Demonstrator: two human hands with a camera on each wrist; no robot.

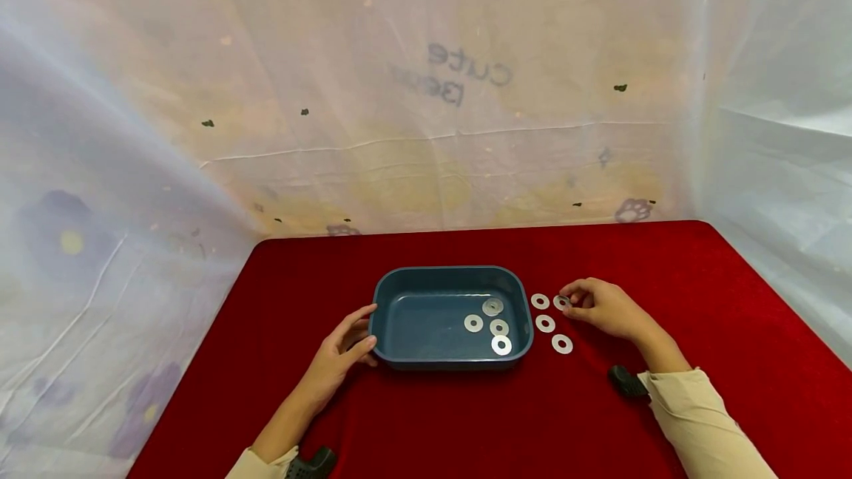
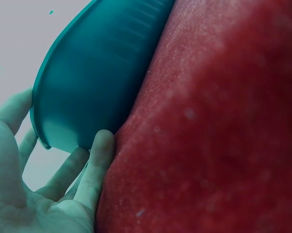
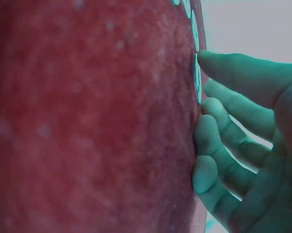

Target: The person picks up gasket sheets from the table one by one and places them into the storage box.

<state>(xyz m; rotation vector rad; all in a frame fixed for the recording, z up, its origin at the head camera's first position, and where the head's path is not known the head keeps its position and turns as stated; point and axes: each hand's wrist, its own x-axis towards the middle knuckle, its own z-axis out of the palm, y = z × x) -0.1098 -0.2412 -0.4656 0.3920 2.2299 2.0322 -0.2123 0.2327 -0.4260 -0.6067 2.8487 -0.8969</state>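
Head view: at the 9 o'clock end of a glossy blue-grey rounded rectangular tray [image 1: 419,324], the left hand [image 1: 339,350] grips the rim, probably to steady it on the red cloth-covered desk [image 1: 466,420]. Beyond 3 o'clock, the right hand [image 1: 602,307] pinches a flat silver metal ring [image 1: 557,304], its edge seemingly the only purchase. Three loose rings [image 1: 533,302] lie nearby; others [image 1: 494,347] rest inside, toward 3 o'clock.
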